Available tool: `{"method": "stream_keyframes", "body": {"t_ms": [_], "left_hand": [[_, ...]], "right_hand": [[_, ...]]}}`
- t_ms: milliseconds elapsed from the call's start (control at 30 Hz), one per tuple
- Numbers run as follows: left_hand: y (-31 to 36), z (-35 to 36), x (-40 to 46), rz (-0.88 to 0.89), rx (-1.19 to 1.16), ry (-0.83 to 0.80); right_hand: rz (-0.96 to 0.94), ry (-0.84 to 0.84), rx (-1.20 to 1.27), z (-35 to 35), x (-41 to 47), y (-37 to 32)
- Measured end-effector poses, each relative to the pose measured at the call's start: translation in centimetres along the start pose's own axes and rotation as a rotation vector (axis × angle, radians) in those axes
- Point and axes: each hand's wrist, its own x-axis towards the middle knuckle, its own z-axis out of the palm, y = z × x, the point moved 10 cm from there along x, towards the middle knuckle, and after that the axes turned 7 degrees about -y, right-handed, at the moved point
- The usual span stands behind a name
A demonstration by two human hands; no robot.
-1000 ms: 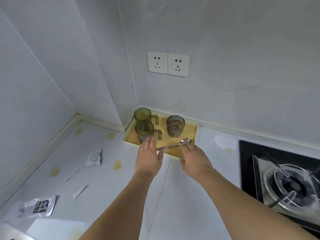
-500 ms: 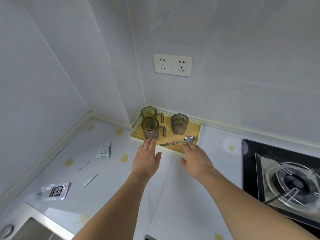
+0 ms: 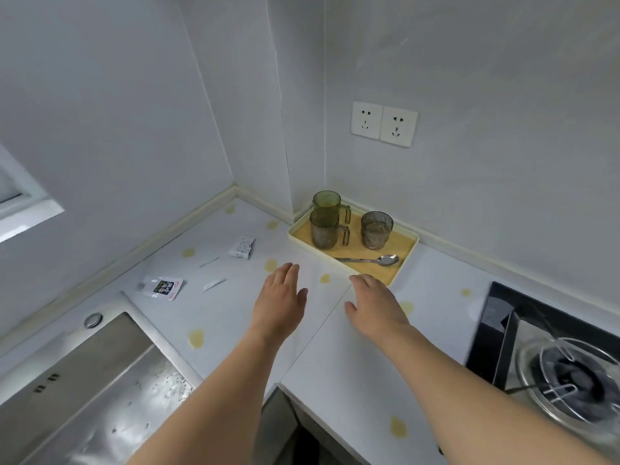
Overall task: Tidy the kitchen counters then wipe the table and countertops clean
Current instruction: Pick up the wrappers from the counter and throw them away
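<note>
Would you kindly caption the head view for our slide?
Both open hands, left hand and right hand, hover empty over the counter before a tray of cups.

— What's up on the far wall?
— A double socket [image 3: 384,124], white. A window frame [image 3: 23,199] shows at the left.
— And near us?
— A steel sink [image 3: 84,387] left, a gas burner [image 3: 570,377] right.

Glossy steel spoon [image 3: 372,260] on wood-look tray [image 3: 404,255] — smooth white countertop [image 3: 335,347]; brushed metal sink [image 3: 84,391]
</note>
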Motion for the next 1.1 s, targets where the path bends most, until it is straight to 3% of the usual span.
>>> {"method": "stream_keyframes", "body": {"t_ms": [367, 833, 1100], "left_hand": [[-5.0, -1.5, -8.1, -0.171, -0.03, 0.055], [-19.0, -8.3, -14.3, -0.315, -0.04, 0.117], [-25.0, -10.6, -13.6, -0.307, -0.037, 0.099]], "right_hand": [[-0.124, -0.11, 0.035, 3.8, -3.3, -4.4], [-0.301, -0.186, 0.069, 7.8, -1.7, -20.6], [-0.266, -0.202, 0.07, 10.4, -0.3, -25.4]]}}
